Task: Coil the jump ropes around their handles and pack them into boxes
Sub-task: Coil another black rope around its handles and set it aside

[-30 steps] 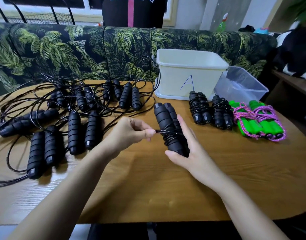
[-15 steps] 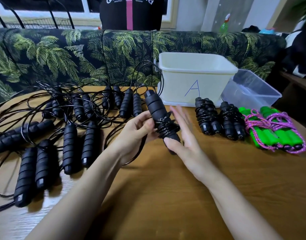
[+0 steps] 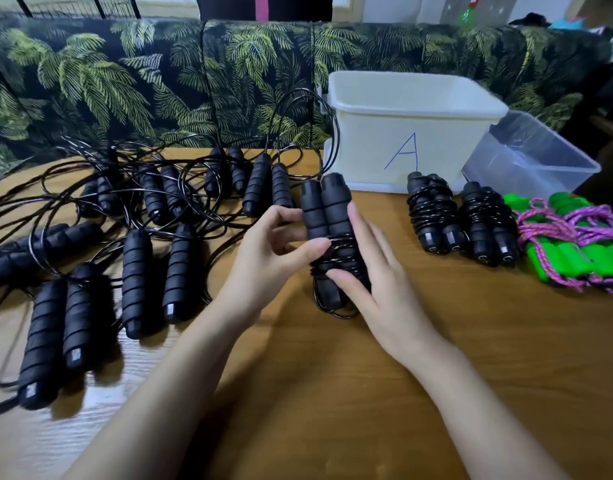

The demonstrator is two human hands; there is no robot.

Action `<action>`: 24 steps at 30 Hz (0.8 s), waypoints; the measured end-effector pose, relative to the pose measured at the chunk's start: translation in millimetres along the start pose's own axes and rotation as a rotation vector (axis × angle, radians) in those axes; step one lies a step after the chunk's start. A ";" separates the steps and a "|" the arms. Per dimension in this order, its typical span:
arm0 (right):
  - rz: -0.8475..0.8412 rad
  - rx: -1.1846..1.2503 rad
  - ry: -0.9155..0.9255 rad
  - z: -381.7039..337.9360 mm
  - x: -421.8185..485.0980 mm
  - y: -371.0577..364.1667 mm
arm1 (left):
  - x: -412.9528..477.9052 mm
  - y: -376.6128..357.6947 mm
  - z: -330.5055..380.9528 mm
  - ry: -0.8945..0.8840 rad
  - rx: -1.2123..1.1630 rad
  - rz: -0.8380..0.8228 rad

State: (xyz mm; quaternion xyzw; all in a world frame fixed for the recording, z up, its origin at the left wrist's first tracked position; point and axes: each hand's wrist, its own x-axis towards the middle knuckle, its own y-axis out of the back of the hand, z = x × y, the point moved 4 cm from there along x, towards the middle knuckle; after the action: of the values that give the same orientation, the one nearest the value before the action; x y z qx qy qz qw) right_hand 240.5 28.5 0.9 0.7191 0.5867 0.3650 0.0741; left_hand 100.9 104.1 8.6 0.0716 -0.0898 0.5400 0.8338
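Black foam handles sit paired side by side, just in front of the left corner of the white box marked A. Their long axis runs away from the person, far ends pointing at that box. Thin black rope wraps their lower half. The left hand pinches the pair at the coil. The right hand grips it, thumb across the wraps. Two coiled black bundles lie in front of the box, with loose ropes to its left.
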 end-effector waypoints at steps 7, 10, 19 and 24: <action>-0.040 0.354 -0.150 10.0 -3.9 -2.3 | 0.1 13.7 2.3 0.002 -0.006 -0.103; -0.048 0.378 -0.172 11.4 -4.7 -2.0 | 0.3 14.8 -1.6 0.007 -0.028 -0.074; 0.267 -0.207 0.078 1.7 -8.5 0.8 | -5.5 7.0 1.2 -0.078 -0.026 0.106; 0.220 -0.384 0.043 -5.1 -11.7 -3.5 | -5.9 9.1 4.3 -0.076 0.010 0.063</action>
State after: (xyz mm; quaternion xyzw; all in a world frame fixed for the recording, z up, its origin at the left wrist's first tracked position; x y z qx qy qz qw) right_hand 234.1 17.4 -2.4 0.7434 0.4259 0.4912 0.1569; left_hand 90.0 101.7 11.6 0.0932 -0.1212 0.5634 0.8119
